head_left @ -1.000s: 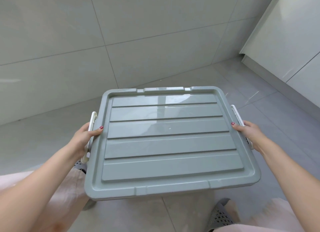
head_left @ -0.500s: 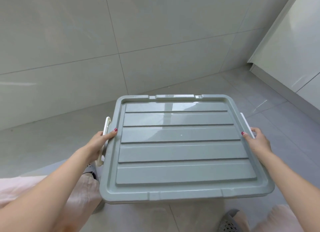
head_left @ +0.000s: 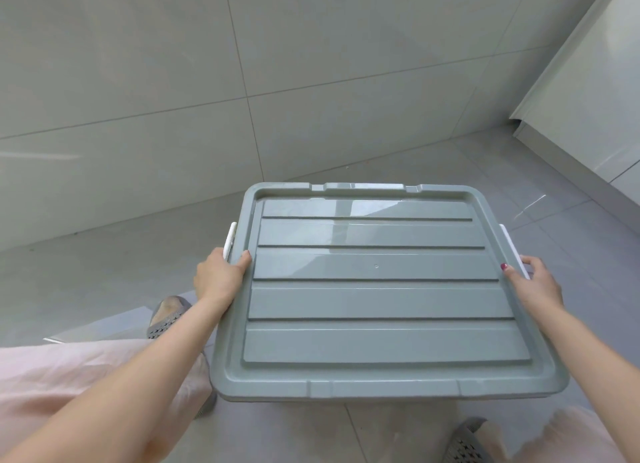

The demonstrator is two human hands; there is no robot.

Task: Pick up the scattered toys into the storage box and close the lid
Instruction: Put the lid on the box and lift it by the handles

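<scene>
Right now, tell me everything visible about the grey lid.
The grey lid looks like glossy moulded plastic, rectangular with rounded corners, a raised rim and five flat ribbed bands across its top. It sits level, covering the storage box, above the tiled floor. White latches flank both short sides. The left hand and right hand grip those sides, thumbs on the rim.

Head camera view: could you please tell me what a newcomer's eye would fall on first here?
The large grey ribbed plastic lid on the storage box fills the centre. The left hand grips its white left-side handle, and the right hand grips the white right-side handle. Around lie the grey tiled floor and wall.
</scene>
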